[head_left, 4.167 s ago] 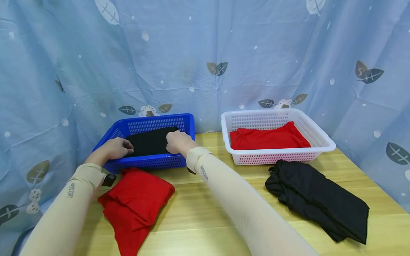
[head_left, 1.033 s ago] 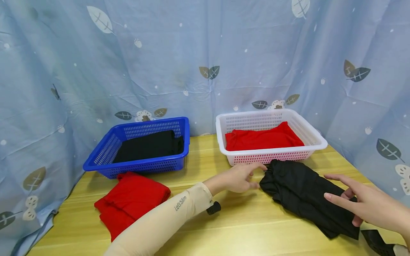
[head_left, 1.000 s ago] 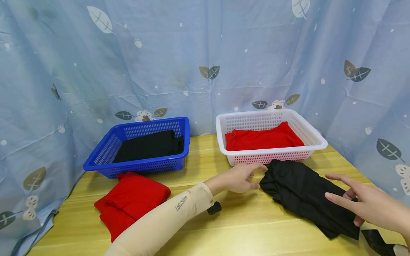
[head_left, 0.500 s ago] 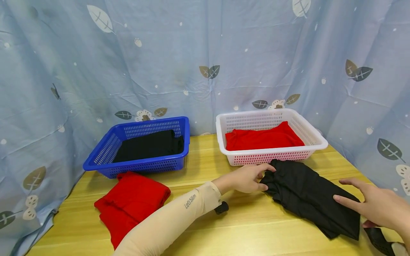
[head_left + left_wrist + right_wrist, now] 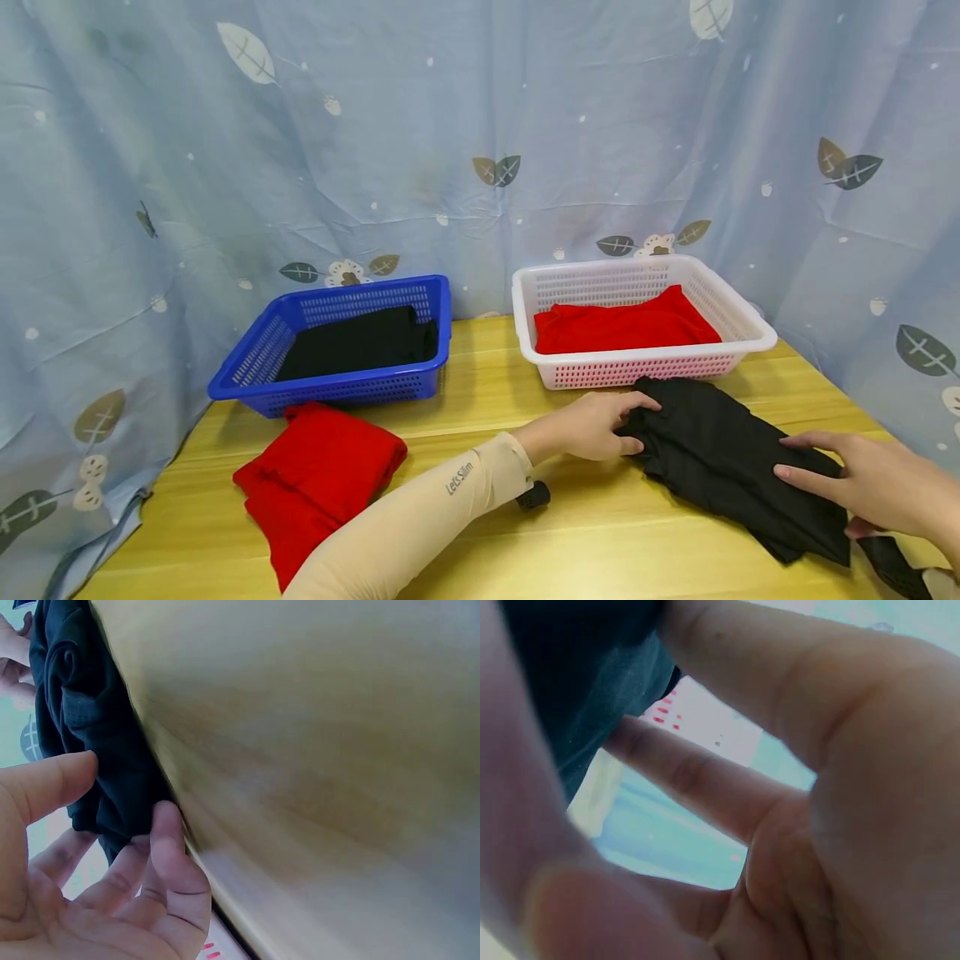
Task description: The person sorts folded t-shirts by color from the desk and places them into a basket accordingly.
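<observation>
A folded black garment [image 5: 727, 458] lies on the table at the right, bunched at its left end and smoother at its right. My left hand [image 5: 600, 425] grips the bunched end, index finger over the top and thumb at the near side. In the left wrist view the left hand's thumb [image 5: 64, 784] and fingers sit on opposite sides of the dark cloth [image 5: 105, 735]. Over the garment's right end is my right hand [image 5: 885, 483], its thumb and index finger spread apart on the cloth. The right wrist view shows right-hand fingertips [image 5: 634, 735] at the cloth's edge.
Behind the garment stands a white basket [image 5: 645, 360] holding red cloth [image 5: 622, 325]. At the left is a blue basket [image 5: 352, 386] with black cloth [image 5: 352, 343] inside. A folded red garment [image 5: 322, 467] lies before it. A blue curtain [image 5: 390, 150] hangs behind.
Both hands have left the blue basket and come over to the black garment. In the last second the left hand moved right onto its bunched end; the right hand shifted slightly over its right end.
</observation>
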Tool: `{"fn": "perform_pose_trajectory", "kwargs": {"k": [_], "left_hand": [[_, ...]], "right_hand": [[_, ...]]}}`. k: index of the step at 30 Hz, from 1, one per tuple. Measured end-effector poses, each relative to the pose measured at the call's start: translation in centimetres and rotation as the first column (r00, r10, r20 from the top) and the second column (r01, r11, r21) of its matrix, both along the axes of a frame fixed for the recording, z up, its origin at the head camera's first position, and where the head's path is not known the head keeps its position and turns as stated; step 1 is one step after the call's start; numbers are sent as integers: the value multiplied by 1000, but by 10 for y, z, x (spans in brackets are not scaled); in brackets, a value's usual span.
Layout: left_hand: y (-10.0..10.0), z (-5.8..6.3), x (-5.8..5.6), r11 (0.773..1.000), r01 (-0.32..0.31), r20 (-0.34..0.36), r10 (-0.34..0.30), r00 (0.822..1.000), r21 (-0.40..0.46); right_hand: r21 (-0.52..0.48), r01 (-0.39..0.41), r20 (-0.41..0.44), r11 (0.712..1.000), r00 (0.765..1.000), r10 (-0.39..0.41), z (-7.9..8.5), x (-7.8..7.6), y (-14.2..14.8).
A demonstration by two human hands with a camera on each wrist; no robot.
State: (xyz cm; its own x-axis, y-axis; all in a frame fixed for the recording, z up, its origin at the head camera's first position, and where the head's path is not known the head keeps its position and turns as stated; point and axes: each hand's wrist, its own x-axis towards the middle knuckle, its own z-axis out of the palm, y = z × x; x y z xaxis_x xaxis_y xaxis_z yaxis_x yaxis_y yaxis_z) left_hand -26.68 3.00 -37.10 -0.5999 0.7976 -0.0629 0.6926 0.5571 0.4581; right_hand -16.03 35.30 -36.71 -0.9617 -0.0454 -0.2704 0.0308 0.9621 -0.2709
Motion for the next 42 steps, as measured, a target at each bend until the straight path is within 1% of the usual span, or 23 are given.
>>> {"fn": "perform_pose_trajectory", "kwargs": {"k": [2, 6, 12, 15, 19, 21, 23, 26, 30, 32, 34, 36, 38, 40, 42], "left_hand": [[-2, 1, 1, 1000, -10, 15, 10, 1000, -10], [-11, 2, 2, 1000, -9, 46, 10, 999, -27], [-30, 6, 5, 1000, -2, 89, 4, 996, -27], [-43, 11, 8, 999, -16, 114, 20, 993, -30], [-65, 17, 12, 998, -32, 138, 40, 990, -61], [-75, 18, 14, 997, -29, 145, 39, 989, -76], [-84, 19, 16, 997, -24, 158, 37, 987, -79], [-96, 20, 19, 996, -25, 178, 40, 983, -82], [-113, 24, 25, 995, -51, 214, 69, 974, -89], [-122, 27, 27, 993, -67, 234, 88, 968, -95], [-129, 29, 29, 992, -82, 254, 103, 962, -92], [-134, 31, 29, 992, -95, 275, 115, 955, -87], [-138, 32, 29, 992, -102, 297, 118, 947, -70], [-139, 32, 27, 991, -124, 318, 133, 939, -50], [-139, 31, 25, 987, -160, 352, 158, 923, -24]], "right_hand": [[-5, -9, 10, 1000, 1000, 9, 2, 0, -3], [-46, -32, 33, 998, 999, 33, 3, 0, -9], [-144, -55, 74, 988, 995, 66, 7, -2, -17], [-198, -86, 72, 976, 992, 102, 9, -4, -24], [-289, -146, 55, 946, 984, 169, 10, -6, -35], [-311, -180, 39, 933, 979, 202, 10, -7, -40], [-312, -220, 19, 924, 971, 237, 10, -7, -45], [-315, -281, -15, 906, 956, 292, 10, -10, -51], [-358, -357, -41, 862, 929, 368, 9, -16, -61], [-375, -382, -49, 844, 918, 394, 8, -20, -66], [-402, -387, -41, 830, 913, 405, 8, -23, -68], [-433, -372, -17, 821, 914, 405, 8, -24, -68], [-483, -335, 26, 809, 918, 395, 8, -24, -66], [-536, -290, 69, 793, 921, 384, 8, -23, -64], [-587, -246, 105, 771, 921, 374, 8, -24, -64]]}}
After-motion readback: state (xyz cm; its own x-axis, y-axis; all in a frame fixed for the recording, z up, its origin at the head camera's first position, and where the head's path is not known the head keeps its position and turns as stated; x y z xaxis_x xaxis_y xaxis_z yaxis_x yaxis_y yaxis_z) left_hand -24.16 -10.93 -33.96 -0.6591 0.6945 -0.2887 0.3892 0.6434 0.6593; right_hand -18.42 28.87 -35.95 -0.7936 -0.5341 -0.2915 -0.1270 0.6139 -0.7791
